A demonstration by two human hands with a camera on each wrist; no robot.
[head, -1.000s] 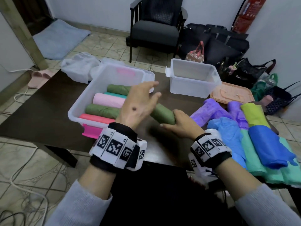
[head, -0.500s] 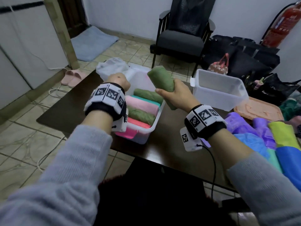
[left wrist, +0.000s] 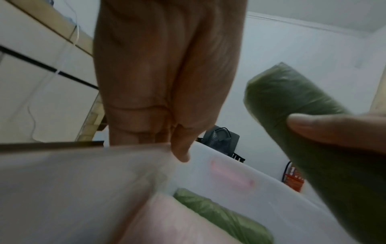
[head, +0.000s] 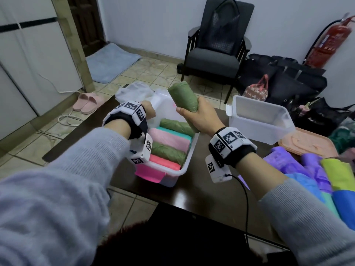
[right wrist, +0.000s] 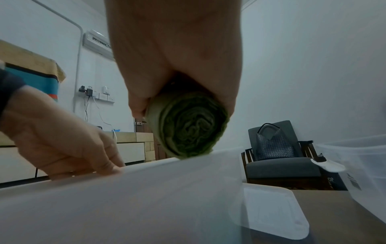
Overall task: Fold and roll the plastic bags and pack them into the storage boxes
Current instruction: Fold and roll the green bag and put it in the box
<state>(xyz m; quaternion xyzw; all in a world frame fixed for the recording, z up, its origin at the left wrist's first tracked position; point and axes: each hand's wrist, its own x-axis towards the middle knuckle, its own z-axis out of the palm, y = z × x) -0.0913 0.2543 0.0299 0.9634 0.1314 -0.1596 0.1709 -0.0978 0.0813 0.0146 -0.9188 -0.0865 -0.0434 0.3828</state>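
Observation:
My right hand (head: 190, 115) grips a rolled green bag (head: 183, 98), tilted, in the air over the far end of the clear storage box (head: 189, 156). The right wrist view shows the green roll's spiral end (right wrist: 188, 127) just above the box wall (right wrist: 146, 198). My left hand (head: 149, 110) holds the box's left rim; in the left wrist view its fingers (left wrist: 179, 148) curl over that wall. Inside the box lie several rolls side by side: green (head: 176, 124), teal, pink (head: 169, 139), green and coral.
A second, empty clear box (head: 259, 120) stands to the right on the dark table (head: 201, 192), with a peach lid (head: 307, 143) beside it. Unrolled purple, blue and green bags (head: 326, 169) are piled at the right edge. A chair (head: 213, 60) and dark bags stand behind.
My right hand has lifted the green roll off the table and brought it up over the box. My left hand left the roll and took hold of the box's left rim.

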